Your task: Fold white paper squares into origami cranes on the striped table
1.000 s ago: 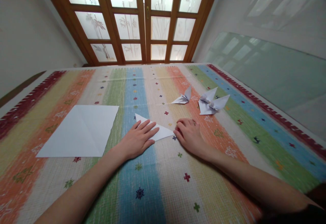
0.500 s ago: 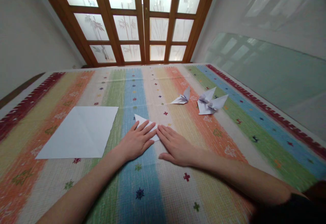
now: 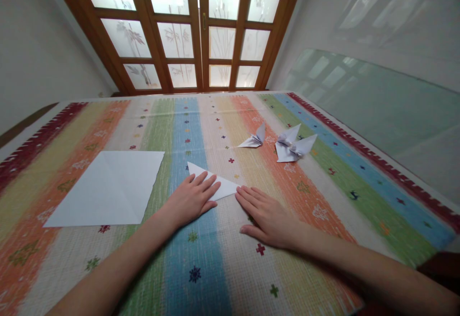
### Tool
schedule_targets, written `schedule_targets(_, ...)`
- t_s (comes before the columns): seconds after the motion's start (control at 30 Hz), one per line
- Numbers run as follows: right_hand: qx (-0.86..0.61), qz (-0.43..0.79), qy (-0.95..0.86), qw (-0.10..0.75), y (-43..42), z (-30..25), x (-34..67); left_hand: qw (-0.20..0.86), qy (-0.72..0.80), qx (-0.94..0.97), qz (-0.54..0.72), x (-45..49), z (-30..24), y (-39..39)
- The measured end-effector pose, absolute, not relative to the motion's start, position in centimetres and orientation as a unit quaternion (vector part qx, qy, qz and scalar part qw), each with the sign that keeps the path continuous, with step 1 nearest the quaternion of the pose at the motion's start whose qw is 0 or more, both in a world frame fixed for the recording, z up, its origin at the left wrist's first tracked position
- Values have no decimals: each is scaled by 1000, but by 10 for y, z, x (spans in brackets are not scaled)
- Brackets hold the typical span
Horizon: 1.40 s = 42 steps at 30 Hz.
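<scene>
A white sheet of paper folded into a triangle (image 3: 225, 187) lies flat on the striped tablecloth. My left hand (image 3: 192, 196) rests on its left part with the fingers spread, pressing it down and covering some of it. At the triangle's right corner, my right hand (image 3: 268, 215) lies flat, its fingertips touching the tip and its thumb held apart. A larger unfolded sheet of white paper (image 3: 108, 189), with a torn right edge and faint creases, is to the left of my left hand.
Folded white paper figures stand beyond my right hand: a smaller one (image 3: 255, 139) and a cluster with raised points (image 3: 293, 144). The striped tablecloth (image 3: 204, 277) covers the table. A glass-paned wooden door (image 3: 199, 43) is behind it, and a wall (image 3: 395, 28) runs along the right.
My right hand has slid right along the folded paper to its right corner, uncovering more of it. My left hand stays in place on the paper. The view has shifted slightly.
</scene>
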State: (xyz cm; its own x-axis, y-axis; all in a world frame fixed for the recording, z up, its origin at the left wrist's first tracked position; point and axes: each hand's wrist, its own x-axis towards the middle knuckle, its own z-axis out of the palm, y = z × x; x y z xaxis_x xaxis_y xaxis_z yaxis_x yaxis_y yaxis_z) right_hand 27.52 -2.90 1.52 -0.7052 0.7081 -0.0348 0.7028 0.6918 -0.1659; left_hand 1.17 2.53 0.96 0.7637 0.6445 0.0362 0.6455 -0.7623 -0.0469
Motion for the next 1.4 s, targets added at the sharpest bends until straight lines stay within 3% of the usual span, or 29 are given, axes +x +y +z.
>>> schedule_targets(0.23,-357,14,-931,75,-21,17,266,98,-339,-934,51,34,17,7)
schedule_targets(0.37,-352,28,-920,169,-16,14,266,128,-340,-932,19,34,17,2)
schedule_targets(0.47,-386,75,-874,286,-8,12,269,111,-345,-927,-96,21,28,6)
schedule_targets(0.63,-365,251,-766,466,13,22,265,48,-440,-796,-413,8,63,6)
schedule_targets(0.77,-306,505,-671,449,19,37,241,-84,-543,-682,-483,16,68,12)
schedule_targets(0.87,-333,616,-574,424,18,44,220,-181,-589,-608,-501,20,57,21)
schedule_targets(1.0,-355,661,-501,432,17,45,199,-226,-612,-577,-492,21,45,27)
schedule_targets(1.2,-439,554,-569,420,22,38,187,-206,-625,-579,-480,19,41,29)
schedule_targets(1.4,-431,571,-563,413,27,30,188,-190,-635,-596,-453,11,31,34)
